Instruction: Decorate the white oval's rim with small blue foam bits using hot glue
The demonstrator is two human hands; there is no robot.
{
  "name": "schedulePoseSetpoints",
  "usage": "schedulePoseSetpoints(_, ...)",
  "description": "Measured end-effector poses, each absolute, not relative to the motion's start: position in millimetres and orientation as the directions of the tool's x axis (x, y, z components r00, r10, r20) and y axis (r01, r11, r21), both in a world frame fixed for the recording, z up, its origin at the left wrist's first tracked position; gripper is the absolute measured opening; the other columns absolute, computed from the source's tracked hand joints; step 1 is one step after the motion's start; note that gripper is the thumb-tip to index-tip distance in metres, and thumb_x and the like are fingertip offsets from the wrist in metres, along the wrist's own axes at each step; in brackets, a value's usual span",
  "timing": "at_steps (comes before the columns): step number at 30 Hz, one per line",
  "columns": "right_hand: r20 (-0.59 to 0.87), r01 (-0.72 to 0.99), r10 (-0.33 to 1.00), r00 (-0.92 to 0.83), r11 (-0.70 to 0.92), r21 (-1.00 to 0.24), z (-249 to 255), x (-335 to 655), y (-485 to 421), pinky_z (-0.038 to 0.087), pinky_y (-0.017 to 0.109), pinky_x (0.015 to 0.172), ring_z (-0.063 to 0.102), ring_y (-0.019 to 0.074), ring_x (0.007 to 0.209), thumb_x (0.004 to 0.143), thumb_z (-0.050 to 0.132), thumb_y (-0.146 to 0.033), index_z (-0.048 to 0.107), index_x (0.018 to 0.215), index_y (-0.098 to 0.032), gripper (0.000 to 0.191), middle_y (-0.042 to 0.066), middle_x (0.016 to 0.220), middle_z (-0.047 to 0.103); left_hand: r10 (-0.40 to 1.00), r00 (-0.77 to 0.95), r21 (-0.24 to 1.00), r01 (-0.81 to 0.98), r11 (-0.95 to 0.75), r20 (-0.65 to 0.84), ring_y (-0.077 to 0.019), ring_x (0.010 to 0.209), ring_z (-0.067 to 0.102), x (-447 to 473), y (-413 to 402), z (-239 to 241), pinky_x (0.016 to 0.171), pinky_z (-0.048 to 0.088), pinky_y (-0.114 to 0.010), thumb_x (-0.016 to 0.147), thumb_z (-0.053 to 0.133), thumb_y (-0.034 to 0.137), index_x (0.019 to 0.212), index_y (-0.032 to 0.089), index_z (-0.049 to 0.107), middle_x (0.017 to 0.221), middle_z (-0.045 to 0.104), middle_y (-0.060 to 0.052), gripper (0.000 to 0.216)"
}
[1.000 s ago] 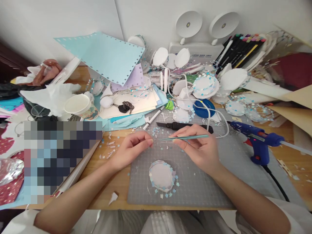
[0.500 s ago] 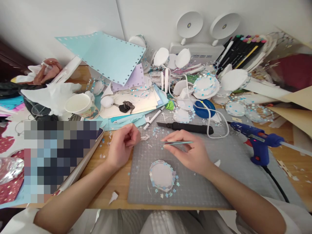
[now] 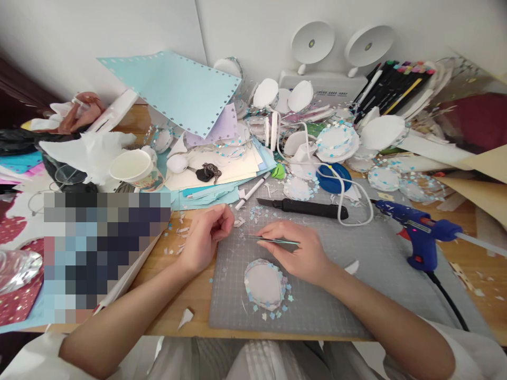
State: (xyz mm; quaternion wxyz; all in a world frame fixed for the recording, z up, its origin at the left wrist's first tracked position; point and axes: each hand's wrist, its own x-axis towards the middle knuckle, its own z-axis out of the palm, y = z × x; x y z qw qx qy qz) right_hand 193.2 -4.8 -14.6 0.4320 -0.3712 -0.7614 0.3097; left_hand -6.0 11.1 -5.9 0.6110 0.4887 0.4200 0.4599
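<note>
Between the thumb and fingers of my right hand (image 3: pixel 297 248) is a pair of thin tweezers (image 3: pixel 281 241), their tips pointing left. My left hand (image 3: pixel 209 232) is curled closed at the left edge of the grey cutting mat (image 3: pixel 336 306); whatever its fingers hold, if anything, is hidden. Below the hands lies a white paper disc (image 3: pixel 264 285) ringed with small blue and white paper flowers. Tiny blue flower pieces (image 3: pixel 257 212) are scattered beyond the tweezers, near a black utility knife (image 3: pixel 303 207).
A blue glue gun (image 3: pixel 422 232) with a cord rests on the right. A paper cup (image 3: pixel 132 168) and blue paper sheet (image 3: pixel 174 89) stand back left. Flower-trimmed discs (image 3: pixel 337 141), a white cable (image 3: pixel 370 203) and a twin-headed lamp (image 3: pixel 322 79) crowd the back.
My right hand has moved left with the tweezers, whose tips look closer together. My left hand stays curled and has shifted slightly right in view, along with the whole scene.
</note>
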Motion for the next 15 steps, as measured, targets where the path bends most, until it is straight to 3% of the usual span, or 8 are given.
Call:
schedulePoseSetpoints(8, 0.287, 0.141, 0.941, -0.177, 0.313, -0.939, -3.1, 199.8, -4.7, 0.056, 0.031, 0.07, 0.069, 0.018, 0.082, 0.077, 0.068, -0.015, 0.063, 0.078, -0.022, 0.009, 0.005, 0.084, 0.071, 0.978, 0.207, 0.987, -0.152, 0.05, -0.017, -0.0087, 0.049, 0.023, -5.4, 12.1, -5.1, 0.049, 0.016, -0.026, 0.089, 0.041, 0.032, 0.059, 0.015, 0.049, 0.052, 0.03, 0.004, 0.035)
schedulePoseSetpoints(12, 0.171, 0.008, 0.982, -0.085, 0.172, -0.985, 1.7, 203.5, -3.6, 0.058, 0.028, 0.059, 0.069, 0.0168, 0.075, 0.075, 0.071, -0.019, 0.061, 0.075, -0.021, 0.01, 0.004, 0.083, 0.07, 0.975, 0.223, 0.996, -0.082, 0.033, -0.014, -0.0085, 0.051, 0.029, -3.8, 9.8, -3.9, 0.049, 0.021, -0.024, 0.088, 0.05, 0.032, 0.075, 0.014, 0.06, 0.054, 0.036, 0.004, 0.024)
schedulePoseSetpoints(15, 0.154, -0.104, 0.986, -0.057, 0.148, -0.984, 1.6, 205.1, -3.5, 0.058, 0.028, 0.06, 0.068, 0.0152, 0.071, 0.074, 0.072, -0.019, 0.061, 0.076, -0.022, 0.011, 0.002, 0.083, 0.07, 0.956, 0.291, 0.999, 0.015, 0.04, -0.043, -0.0081, 0.051, 0.033, -1.9, 7.4, -1.8, 0.048, 0.024, -0.022, 0.083, 0.06, 0.034, 0.091, 0.015, 0.062, 0.057, 0.038, 0.005, 0.02)
